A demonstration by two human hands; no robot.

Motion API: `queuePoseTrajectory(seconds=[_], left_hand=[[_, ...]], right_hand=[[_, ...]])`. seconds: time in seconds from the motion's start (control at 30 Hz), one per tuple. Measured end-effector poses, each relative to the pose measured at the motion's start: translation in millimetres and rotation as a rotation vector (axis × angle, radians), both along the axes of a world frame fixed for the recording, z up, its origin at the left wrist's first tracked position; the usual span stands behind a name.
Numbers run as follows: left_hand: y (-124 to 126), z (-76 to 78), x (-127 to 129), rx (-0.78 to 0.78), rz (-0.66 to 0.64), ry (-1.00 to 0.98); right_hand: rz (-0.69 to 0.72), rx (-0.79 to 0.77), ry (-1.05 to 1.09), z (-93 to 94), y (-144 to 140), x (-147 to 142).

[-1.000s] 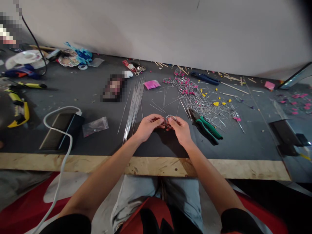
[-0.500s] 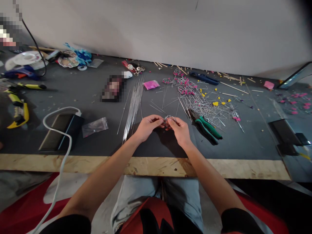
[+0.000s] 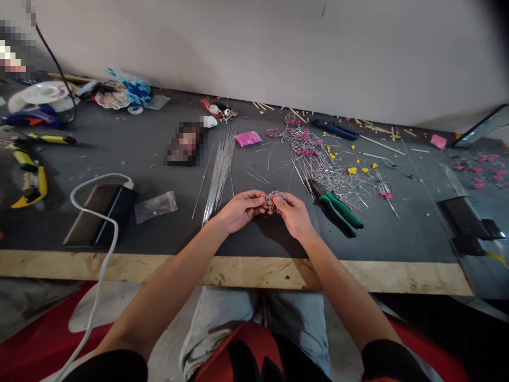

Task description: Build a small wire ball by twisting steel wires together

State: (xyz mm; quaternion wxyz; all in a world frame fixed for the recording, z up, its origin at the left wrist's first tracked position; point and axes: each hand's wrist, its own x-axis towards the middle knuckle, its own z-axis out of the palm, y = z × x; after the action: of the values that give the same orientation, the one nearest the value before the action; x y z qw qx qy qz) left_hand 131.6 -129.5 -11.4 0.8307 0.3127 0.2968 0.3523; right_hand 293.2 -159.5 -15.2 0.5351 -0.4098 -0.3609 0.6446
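Note:
Between my fingertips is a small piece of bent silver wire (image 3: 272, 198), its exact shape partly hidden. My left hand (image 3: 243, 210) pinches it from the left, thumb on top. On the other side my right hand (image 3: 293, 213) grips the same wire with thumb and fingers. Both hands hover over the dark tabletop near its front edge. Left of them lies a bundle of straight silver wires (image 3: 219, 178). To the right rest green-and-black pliers (image 3: 338, 209), and beyond these a heap of wire pieces with pink blobs (image 3: 304, 140).
A pink packet (image 3: 248, 139) lies behind the hands. At left are a black power bank (image 3: 99, 215) with a white cable (image 3: 116, 233), a clear plastic bag (image 3: 156, 207) and yellow-handled pliers (image 3: 29, 185). A dark blue cutter (image 3: 334, 129) and yellow bits (image 3: 352, 171) lie at back right.
My left fingers have shifted slightly on the wire, and more of the wire shows between the hands. The pliers and the wire bundle lie as before.

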Motion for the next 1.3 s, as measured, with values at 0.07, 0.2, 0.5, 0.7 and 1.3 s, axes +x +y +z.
queuePoseTrajectory(seconds=[0.07, 0.2, 0.5, 0.7, 1.3], left_hand=[[0, -0.4, -2, -0.036, -0.027, -0.015], [-1, -0.6, 0, -0.045, -0.016, 0.001], [-6, -5.1, 13, 0.569, 0.450, 0.642], [-9, -6.7, 14, 0.635, 0.394, 0.699], [-8, -5.9, 17, 0.335, 0.296, 0.353]], right_hand=[[0.046, -0.008, 0.022, -0.4, 0, 0], [0.051, -0.005, 0.025, -0.6, 1, 0], [-0.166, 0.089, -0.269, 3.2, 0, -5], [-0.186, 0.143, -0.399, 0.1, -3, -4], [-0.104, 0.057, -0.254, 2.6, 1, -3]])
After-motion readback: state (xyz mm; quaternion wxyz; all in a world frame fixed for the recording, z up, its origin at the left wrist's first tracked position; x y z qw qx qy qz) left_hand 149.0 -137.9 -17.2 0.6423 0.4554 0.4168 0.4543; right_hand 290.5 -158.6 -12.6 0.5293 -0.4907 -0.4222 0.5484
